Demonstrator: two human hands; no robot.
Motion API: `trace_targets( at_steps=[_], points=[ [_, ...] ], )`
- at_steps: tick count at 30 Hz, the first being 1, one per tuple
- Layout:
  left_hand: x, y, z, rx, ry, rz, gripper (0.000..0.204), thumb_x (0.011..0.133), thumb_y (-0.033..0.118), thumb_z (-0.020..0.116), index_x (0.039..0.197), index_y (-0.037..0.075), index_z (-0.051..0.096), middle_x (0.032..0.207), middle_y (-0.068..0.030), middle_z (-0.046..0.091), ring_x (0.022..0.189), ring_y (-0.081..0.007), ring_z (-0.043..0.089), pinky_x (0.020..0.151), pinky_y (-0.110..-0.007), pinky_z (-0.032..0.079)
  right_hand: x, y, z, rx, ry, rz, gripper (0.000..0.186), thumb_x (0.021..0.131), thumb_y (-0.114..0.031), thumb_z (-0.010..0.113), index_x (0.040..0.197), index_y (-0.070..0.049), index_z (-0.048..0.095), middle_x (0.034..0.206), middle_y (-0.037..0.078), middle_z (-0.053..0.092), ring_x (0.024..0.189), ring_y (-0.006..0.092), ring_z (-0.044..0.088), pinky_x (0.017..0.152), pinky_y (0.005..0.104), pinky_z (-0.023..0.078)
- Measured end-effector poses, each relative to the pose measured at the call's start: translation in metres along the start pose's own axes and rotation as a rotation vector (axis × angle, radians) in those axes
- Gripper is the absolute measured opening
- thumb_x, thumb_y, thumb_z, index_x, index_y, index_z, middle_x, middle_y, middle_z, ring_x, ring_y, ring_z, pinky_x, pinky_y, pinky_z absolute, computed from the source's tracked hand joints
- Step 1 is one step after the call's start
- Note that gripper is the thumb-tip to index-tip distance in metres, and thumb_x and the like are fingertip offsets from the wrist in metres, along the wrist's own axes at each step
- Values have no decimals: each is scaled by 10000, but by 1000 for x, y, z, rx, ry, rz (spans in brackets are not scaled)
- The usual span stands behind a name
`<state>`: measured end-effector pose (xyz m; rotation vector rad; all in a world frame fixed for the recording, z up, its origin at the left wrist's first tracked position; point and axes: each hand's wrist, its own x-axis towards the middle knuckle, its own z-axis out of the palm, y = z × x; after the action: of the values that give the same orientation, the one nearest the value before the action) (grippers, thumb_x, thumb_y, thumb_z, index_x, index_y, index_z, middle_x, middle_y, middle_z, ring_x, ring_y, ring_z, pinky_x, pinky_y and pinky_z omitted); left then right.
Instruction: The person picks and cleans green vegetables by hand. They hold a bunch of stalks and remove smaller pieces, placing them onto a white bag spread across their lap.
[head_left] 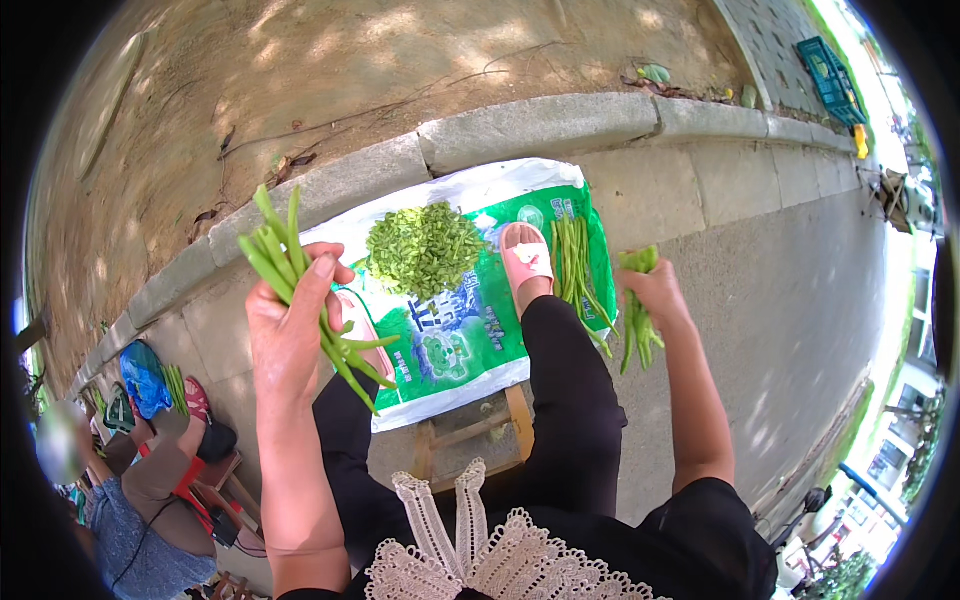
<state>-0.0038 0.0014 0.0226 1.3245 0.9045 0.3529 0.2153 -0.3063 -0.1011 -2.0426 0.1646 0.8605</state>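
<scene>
My left hand is closed round a bunch of green beans, whose ends stick out above the fist and below it. It is raised over the left edge of a green and white plastic sack spread on the ground. Off the sack's right side, my right hand grips a second bunch of green beans that hangs downward. A heap of chopped green pieces lies on the sack. Long whole beans rest along its right edge, beside my pink slipper.
A stone kerb runs past the sack's far side, with bare soil beyond. At lower left sits another person near a blue bag. A wooden stool is below me; a dark green crate stands far right.
</scene>
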Motion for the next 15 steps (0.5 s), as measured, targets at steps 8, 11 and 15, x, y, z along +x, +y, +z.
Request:
trace_targets(
  at_steps=[8, 11, 15],
  points=[
    [3, -22, 22, 97, -8, -47, 178, 859, 115, 523, 966, -18, 574, 761, -70, 575, 506, -72, 459, 433, -183, 349, 174, 135, 84, 37, 119, 89, 181, 661, -44, 660, 825, 12, 607, 670, 68, 589, 503, 156, 546, 431, 303, 450],
    [2, -25, 27, 162, -14, -71, 185, 863, 125, 520, 971, -18, 569, 764, -78, 573, 511, -78, 466, 437, -186, 353, 194, 144, 91, -68, 170, 116, 276, 635, -118, 692, 863, 16, 610, 713, 100, 624, 514, 176, 586, 464, 308, 491],
    [2, -28, 30, 209, -31, -90, 193, 865, 135, 524, 974, -17, 569, 771, -80, 572, 522, -83, 473, 444, -193, 359, 199, 140, 94, -122, 174, 29, 370, 641, -181, 722, 929, 16, 599, 775, 92, 636, 576, 161, 600, 475, 297, 488]
  ],
)
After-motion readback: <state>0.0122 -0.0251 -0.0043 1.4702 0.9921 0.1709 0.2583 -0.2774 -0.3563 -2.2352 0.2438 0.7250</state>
